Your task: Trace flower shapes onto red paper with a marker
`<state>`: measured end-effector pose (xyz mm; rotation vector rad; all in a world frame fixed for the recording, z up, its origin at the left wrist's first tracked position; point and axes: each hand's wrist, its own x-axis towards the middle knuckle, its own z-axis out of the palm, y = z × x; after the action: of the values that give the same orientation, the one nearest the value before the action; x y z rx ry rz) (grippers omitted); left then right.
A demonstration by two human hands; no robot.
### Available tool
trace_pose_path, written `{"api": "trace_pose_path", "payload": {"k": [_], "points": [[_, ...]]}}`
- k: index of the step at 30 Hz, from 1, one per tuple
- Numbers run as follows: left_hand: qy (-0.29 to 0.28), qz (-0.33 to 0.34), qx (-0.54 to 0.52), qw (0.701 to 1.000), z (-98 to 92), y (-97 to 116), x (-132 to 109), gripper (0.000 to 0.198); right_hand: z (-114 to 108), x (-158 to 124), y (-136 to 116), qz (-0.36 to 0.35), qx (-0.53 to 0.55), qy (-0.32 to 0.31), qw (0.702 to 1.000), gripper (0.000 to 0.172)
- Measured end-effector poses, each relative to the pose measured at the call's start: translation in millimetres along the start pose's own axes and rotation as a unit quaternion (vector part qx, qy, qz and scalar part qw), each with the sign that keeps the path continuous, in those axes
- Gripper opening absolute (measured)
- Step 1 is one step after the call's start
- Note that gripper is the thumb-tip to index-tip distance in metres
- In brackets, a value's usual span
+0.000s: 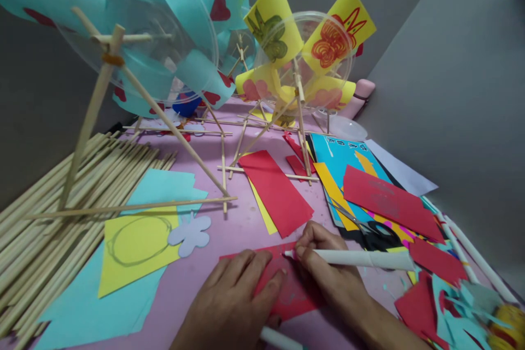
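Note:
My right hand (pixel 328 262) grips a white marker (pixel 361 258) between thumb and fingers, its tip pointing left over a sheet of red paper (pixel 303 295). Faint marks show on that sheet. My left hand (pixel 233 301) lies over the left part of the same paper, fingers stretched out and pressing on it. From beneath the left hand a second white tube (pixel 283 339) sticks out; whether the hand touches it I cannot tell. Just beyond my hands, a red paper strip (pixel 276 191) rests on a yellow one (pixel 262 208).
Pinwheels of blue paper (pixel 197 5) and yellow paper (pixel 283 27) stand on stick frames ahead. Bundled wooden sticks (pixel 82 202) lie left, near a yellow sheet with a drawn oval (pixel 139 246) and a lilac flower cutout (pixel 191 235). Scissors (pixel 379 234) and paper scraps (pixel 447 311) lie right.

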<state>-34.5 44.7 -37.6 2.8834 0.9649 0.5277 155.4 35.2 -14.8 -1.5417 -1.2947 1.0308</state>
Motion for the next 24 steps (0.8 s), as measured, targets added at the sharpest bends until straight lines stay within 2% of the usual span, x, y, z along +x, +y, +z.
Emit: {"api": "trace_pose_path", "payload": {"k": [10, 24], "points": [[0.003, 0.007, 0.004, 1.0, 0.2, -1.2, 0.6, 0.032, 1.6, 1.2, -0.6, -0.013, -0.024, -0.026, 0.999, 0.012], [-0.003, 0.002, -0.002, 1.0, -1.1, -0.7, 1.0, 0.032, 0.6, -0.2, 1.6, -0.022, -0.041, -0.022, 0.999, 0.014]]}}
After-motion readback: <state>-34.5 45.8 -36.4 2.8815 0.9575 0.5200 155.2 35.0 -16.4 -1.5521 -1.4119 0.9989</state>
